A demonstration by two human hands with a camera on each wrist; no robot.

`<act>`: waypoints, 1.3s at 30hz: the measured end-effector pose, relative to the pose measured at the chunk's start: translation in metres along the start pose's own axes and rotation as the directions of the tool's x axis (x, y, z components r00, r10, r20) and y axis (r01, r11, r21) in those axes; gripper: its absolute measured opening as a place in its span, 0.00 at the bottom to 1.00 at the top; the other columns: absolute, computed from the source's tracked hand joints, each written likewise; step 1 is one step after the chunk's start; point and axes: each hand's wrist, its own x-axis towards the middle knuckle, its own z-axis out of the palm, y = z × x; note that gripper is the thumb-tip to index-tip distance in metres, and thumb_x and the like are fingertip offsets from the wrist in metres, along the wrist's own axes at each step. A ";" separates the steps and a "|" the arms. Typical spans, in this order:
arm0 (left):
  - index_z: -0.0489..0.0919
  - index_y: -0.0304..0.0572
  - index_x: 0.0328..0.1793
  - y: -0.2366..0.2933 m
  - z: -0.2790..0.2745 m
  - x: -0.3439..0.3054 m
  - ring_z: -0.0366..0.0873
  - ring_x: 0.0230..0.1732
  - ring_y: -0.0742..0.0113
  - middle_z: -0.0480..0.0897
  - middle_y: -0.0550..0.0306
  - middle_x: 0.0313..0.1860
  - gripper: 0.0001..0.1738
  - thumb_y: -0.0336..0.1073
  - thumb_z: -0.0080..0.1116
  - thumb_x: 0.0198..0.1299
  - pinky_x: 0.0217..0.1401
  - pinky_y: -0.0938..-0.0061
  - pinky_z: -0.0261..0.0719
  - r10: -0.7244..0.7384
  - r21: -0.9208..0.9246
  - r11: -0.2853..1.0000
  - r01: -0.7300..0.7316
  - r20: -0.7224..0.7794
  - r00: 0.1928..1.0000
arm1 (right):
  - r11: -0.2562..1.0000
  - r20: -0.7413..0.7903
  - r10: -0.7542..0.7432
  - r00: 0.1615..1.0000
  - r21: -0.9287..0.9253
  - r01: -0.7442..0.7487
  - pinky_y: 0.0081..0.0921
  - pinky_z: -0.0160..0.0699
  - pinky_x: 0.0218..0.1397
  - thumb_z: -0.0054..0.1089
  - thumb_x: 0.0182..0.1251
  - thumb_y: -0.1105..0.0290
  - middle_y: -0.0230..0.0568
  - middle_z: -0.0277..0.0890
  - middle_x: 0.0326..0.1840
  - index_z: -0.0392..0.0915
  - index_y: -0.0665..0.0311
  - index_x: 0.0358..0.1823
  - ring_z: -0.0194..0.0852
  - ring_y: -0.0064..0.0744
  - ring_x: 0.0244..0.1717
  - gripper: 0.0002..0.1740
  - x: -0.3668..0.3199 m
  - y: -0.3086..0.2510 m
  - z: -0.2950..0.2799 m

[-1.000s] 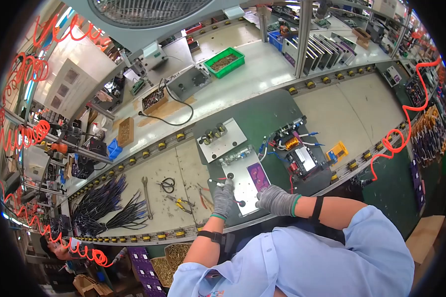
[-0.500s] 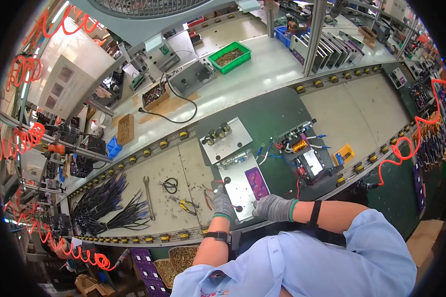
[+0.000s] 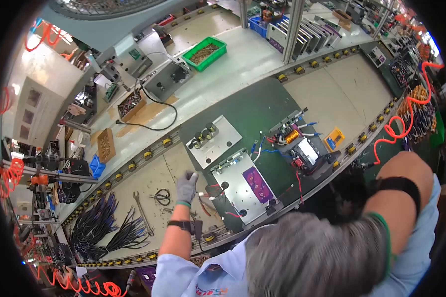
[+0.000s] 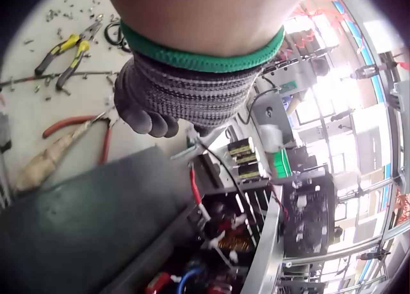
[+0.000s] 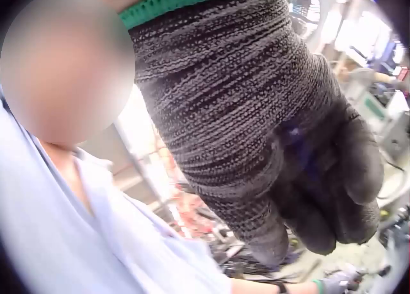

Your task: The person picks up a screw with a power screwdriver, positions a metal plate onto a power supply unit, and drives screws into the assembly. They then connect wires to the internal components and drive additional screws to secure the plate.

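My gloved left hand (image 3: 186, 189) is over the beige work surface, left of a silver metal plate (image 3: 233, 190) with a purple circuit board (image 3: 257, 184) on it. Its fingers bend loosely in the left wrist view, with nothing visible in them. Red and black wires with white connectors stick out from the plate's left side, close to that hand. Raised close to the head camera, my right hand (image 3: 317, 252) looks large and blurred. The right wrist view shows its dark-coated fingers (image 5: 307, 223) hanging loosely curled, without anything visible in them.
A second metal plate with cylindrical parts (image 3: 203, 136) and an open electronic assembly (image 3: 302, 148) rest on the green mat (image 3: 243, 119). Pliers (image 4: 70, 53), a wrench (image 3: 142, 213) and dark cable bundles (image 3: 96, 225) lie leftward. A green bin (image 3: 218, 53) stands behind the roller rail.
Both hands have left the silver plate. The left moved leftward over the tools' side; the right rose toward the head camera. The head view has shifted somewhat.
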 end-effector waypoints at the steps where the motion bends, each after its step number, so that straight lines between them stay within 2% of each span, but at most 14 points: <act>1: 0.85 0.35 0.48 0.013 0.001 0.017 0.87 0.39 0.54 0.88 0.48 0.36 0.17 0.43 0.67 0.66 0.48 0.63 0.84 0.135 0.036 0.990 -0.138 0.072 0.988 | 1.000 -0.007 0.001 1.000 0.006 -0.001 0.44 0.84 0.36 0.64 0.58 0.68 0.44 0.85 0.36 0.87 0.60 0.42 0.86 0.45 0.36 0.11 -0.024 -0.002 0.017; 6: 0.86 0.41 0.54 0.095 0.035 0.077 0.88 0.47 0.50 0.89 0.46 0.46 0.20 0.41 0.72 0.58 0.56 0.60 0.84 0.381 0.433 0.674 -0.598 0.490 0.784 | 0.998 -0.034 0.069 0.997 -0.007 -0.069 0.43 0.82 0.32 0.62 0.58 0.69 0.45 0.83 0.33 0.85 0.62 0.41 0.83 0.42 0.32 0.10 -0.005 -0.035 0.042; 10: 0.85 0.44 0.52 0.111 0.069 0.094 0.86 0.49 0.46 0.88 0.46 0.41 0.20 0.40 0.72 0.54 0.54 0.55 0.83 0.283 0.519 0.568 -0.639 0.606 0.744 | 0.993 -0.055 0.097 0.994 -0.058 -0.100 0.42 0.80 0.29 0.60 0.59 0.71 0.46 0.81 0.31 0.83 0.63 0.39 0.81 0.41 0.30 0.09 -0.062 0.008 0.018; 11: 0.84 0.44 0.50 0.106 0.077 0.100 0.86 0.48 0.46 0.88 0.45 0.40 0.18 0.39 0.71 0.53 0.53 0.54 0.83 0.249 0.552 0.524 -0.649 0.629 0.736 | 0.991 -0.060 0.105 0.993 -0.074 -0.110 0.41 0.79 0.28 0.60 0.59 0.71 0.47 0.80 0.31 0.82 0.64 0.39 0.80 0.40 0.29 0.08 0.037 -0.028 0.025; 12: 0.84 0.44 0.48 0.101 0.086 0.102 0.86 0.48 0.45 0.87 0.45 0.40 0.17 0.38 0.70 0.53 0.52 0.53 0.82 0.213 0.581 0.479 -0.659 0.651 0.729 | 0.989 -0.062 0.114 0.992 -0.087 -0.119 0.41 0.79 0.27 0.59 0.59 0.71 0.47 0.80 0.30 0.82 0.64 0.39 0.80 0.40 0.28 0.08 -0.044 0.006 0.012; 17: 0.84 0.44 0.44 0.117 0.065 0.091 0.85 0.47 0.42 0.87 0.42 0.40 0.14 0.35 0.66 0.49 0.51 0.52 0.82 0.245 0.664 0.456 -0.592 0.546 0.801 | 0.981 -0.094 0.074 0.993 -0.173 -0.089 0.40 0.76 0.23 0.57 0.59 0.73 0.49 0.77 0.27 0.79 0.66 0.37 0.77 0.38 0.25 0.07 -0.031 -0.001 0.014; 19: 0.84 0.44 0.45 0.128 0.049 0.092 0.86 0.47 0.43 0.86 0.42 0.40 0.15 0.34 0.65 0.48 0.52 0.52 0.83 0.519 0.808 0.237 -0.539 0.364 0.773 | 0.967 -0.098 0.098 0.990 -0.224 -0.118 0.39 0.75 0.22 0.56 0.59 0.74 0.49 0.76 0.26 0.78 0.67 0.36 0.76 0.37 0.23 0.06 0.028 -0.020 0.020; 24: 0.83 0.37 0.51 0.184 -0.031 0.107 0.86 0.52 0.43 0.88 0.40 0.48 0.22 0.36 0.71 0.49 0.58 0.55 0.81 0.277 0.589 0.762 -0.267 0.077 0.958 | 0.917 -0.136 0.049 0.990 -0.386 -0.099 0.38 0.73 0.18 0.54 0.59 0.75 0.51 0.74 0.23 0.76 0.69 0.34 0.73 0.35 0.20 0.05 0.104 -0.023 0.015; 25: 0.82 0.36 0.51 0.177 -0.038 0.108 0.86 0.50 0.40 0.88 0.40 0.46 0.21 0.34 0.69 0.49 0.57 0.55 0.81 0.389 0.536 0.783 -0.317 -0.023 0.921 | 0.925 -0.503 -0.055 0.862 -0.351 -0.146 0.40 0.73 0.18 0.57 0.59 0.74 0.51 0.73 0.21 0.75 0.69 0.33 0.75 0.38 0.18 0.04 0.071 0.004 0.037; 27: 0.81 0.35 0.51 0.173 -0.055 0.097 0.86 0.40 0.46 0.88 0.42 0.40 0.21 0.34 0.71 0.51 0.49 0.58 0.82 0.457 0.458 0.813 -0.361 -0.116 0.882 | 0.910 0.107 0.411 0.905 0.013 -0.415 0.47 0.81 0.26 0.67 0.54 0.67 0.51 0.77 0.30 0.78 0.71 0.38 0.84 0.50 0.29 0.15 0.028 0.050 0.039; 29: 0.82 0.36 0.52 0.189 -0.077 0.058 0.83 0.35 0.55 0.86 0.47 0.36 0.20 0.34 0.72 0.54 0.44 0.62 0.80 0.444 0.334 0.866 -0.372 -0.172 0.880 | 0.872 -0.297 0.440 0.848 -0.086 -0.482 0.47 0.83 0.52 0.72 0.52 0.63 0.50 0.80 0.40 0.82 0.62 0.39 0.84 0.51 0.45 0.16 -0.042 0.105 0.081; 30: 0.82 0.36 0.53 0.204 -0.087 0.030 0.79 0.30 0.64 0.84 0.52 0.33 0.19 0.34 0.73 0.56 0.39 0.66 0.79 0.426 0.198 0.900 -0.389 -0.201 0.882 | 0.750 -0.177 0.626 0.760 -0.131 -0.648 0.45 0.81 0.55 0.73 0.50 0.62 0.51 0.80 0.45 0.82 0.62 0.40 0.82 0.52 0.50 0.18 -0.063 0.119 0.079; 33: 0.81 0.36 0.55 0.281 -0.111 -0.077 0.68 0.35 0.81 0.76 0.70 0.34 0.15 0.41 0.65 0.73 0.37 0.80 0.69 0.396 -0.051 0.910 -0.411 -0.182 0.900 | 0.770 -0.396 0.468 0.790 -0.257 -0.585 0.45 0.83 0.51 0.73 0.50 0.62 0.47 0.82 0.40 0.83 0.59 0.40 0.84 0.49 0.44 0.17 -0.128 0.199 0.148; 39: 0.81 0.33 0.48 0.360 -0.072 -0.164 0.76 0.34 0.69 0.82 0.55 0.32 0.20 0.48 0.62 0.73 0.41 0.71 0.75 0.494 0.213 0.861 -0.463 -0.130 0.860 | 0.805 -0.148 0.523 0.839 -0.239 -0.543 0.44 0.86 0.41 0.63 0.62 0.65 0.42 0.83 0.35 0.88 0.53 0.38 0.87 0.47 0.43 0.07 -0.132 0.230 0.170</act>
